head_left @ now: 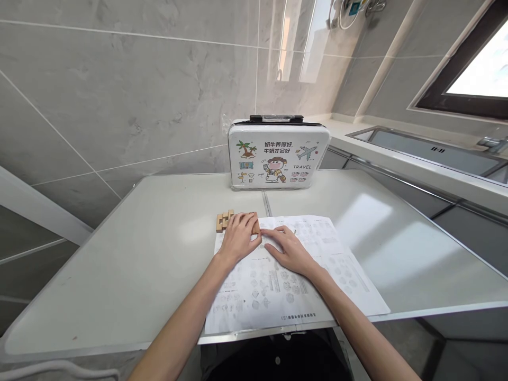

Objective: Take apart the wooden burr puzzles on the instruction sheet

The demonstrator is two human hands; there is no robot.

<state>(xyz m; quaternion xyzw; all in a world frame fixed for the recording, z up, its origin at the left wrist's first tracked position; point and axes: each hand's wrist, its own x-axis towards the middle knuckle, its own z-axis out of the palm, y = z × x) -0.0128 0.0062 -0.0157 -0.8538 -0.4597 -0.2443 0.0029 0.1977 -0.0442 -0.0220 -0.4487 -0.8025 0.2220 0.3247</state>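
My left hand (238, 236) is laid over a reddish-brown wooden block (255, 222), fingers curled across its top and thumb on the near side. Much of the block is hidden beneath those fingers. Just left of it, several light notched wooden puzzle pieces (224, 219) sit close together, partly covered by the same hand. My right hand (289, 247) rests on the printed paper sheet (317, 286), thumb and fingers apart, its index fingertip at the block's right end. Whether that fingertip touches the wood I cannot tell. Faint diagrams and text cover the sheet.
A white cartoon-printed carrying case (279, 156) stands upright at the back of the pale folding table (119, 275). The tiled wall (166, 95) rises behind it. To the right are a counter and a sink (428, 148). The paper reaches the table's front edge.
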